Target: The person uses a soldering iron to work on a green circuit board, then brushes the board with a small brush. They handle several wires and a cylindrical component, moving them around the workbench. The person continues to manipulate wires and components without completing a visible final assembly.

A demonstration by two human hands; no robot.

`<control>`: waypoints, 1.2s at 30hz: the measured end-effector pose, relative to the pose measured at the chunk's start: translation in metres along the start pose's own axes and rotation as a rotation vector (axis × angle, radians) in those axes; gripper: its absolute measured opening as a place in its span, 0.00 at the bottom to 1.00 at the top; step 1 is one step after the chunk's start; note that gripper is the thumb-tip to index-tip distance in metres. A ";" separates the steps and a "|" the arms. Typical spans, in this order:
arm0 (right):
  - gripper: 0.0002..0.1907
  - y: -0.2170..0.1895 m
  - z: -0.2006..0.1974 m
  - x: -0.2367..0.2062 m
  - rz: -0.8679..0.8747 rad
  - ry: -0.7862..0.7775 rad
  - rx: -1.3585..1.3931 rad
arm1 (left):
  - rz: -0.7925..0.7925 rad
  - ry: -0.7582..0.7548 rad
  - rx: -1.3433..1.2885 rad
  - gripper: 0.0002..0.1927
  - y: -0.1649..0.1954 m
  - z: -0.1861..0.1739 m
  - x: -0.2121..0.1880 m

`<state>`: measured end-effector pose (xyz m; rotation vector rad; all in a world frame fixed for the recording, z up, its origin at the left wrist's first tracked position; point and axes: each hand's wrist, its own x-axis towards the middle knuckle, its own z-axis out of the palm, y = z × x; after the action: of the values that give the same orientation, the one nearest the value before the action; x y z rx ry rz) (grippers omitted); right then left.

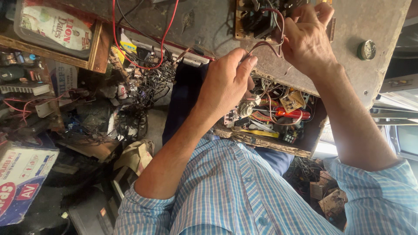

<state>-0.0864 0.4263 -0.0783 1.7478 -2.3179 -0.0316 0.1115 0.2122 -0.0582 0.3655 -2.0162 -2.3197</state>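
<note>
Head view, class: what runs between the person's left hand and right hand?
In the head view, brownish wires stretch from the left hand to the right hand at the circuit board.

Left hand (226,82) raised, fingers curled shut in a pinch, thumb pressed to fingertips, back of hand toward camera. Right hand (307,37) higher and further out, fingers bent, gripping closed. Both forearms bare, sleeves pushed up to elbows, wrists angled inward.

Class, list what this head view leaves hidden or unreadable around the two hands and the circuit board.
- Circuit board: upper part cut off by the top edge.
- Right hand: fingertips hidden behind its own knuckles; grip unclear.
- Left hand: covers the wire end it pinches.
- Drawer parts: too small and tangled to identify.
</note>
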 end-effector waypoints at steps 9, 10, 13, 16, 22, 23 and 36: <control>0.12 -0.007 -0.002 0.009 0.030 -0.035 0.013 | 0.023 -0.003 0.029 0.14 -0.004 0.002 0.001; 0.12 -0.007 0.000 0.008 0.032 -0.048 0.012 | 0.015 -0.008 0.031 0.14 -0.004 0.002 0.001; 0.14 -0.006 0.004 0.006 0.065 0.016 0.103 | 0.013 -0.009 0.042 0.14 -0.005 0.003 0.002; 0.16 -0.005 0.007 0.004 0.102 0.038 0.117 | 0.016 -0.020 0.049 0.15 -0.006 0.003 0.003; 0.12 -0.014 0.004 0.012 0.105 -0.010 0.101 | 0.013 -0.027 0.019 0.14 0.000 0.010 0.003; 0.13 -0.016 0.002 0.013 0.111 -0.015 0.113 | 0.005 -0.031 0.011 0.14 0.003 0.012 0.003; 0.34 -0.145 -0.102 -0.100 0.668 0.732 0.982 | -0.141 -0.206 -0.431 0.18 0.051 0.033 -0.002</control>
<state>0.0968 0.4930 -0.0200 0.8071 -2.2468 1.7473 0.1004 0.2371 -0.0041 0.2586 -1.5325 -2.8920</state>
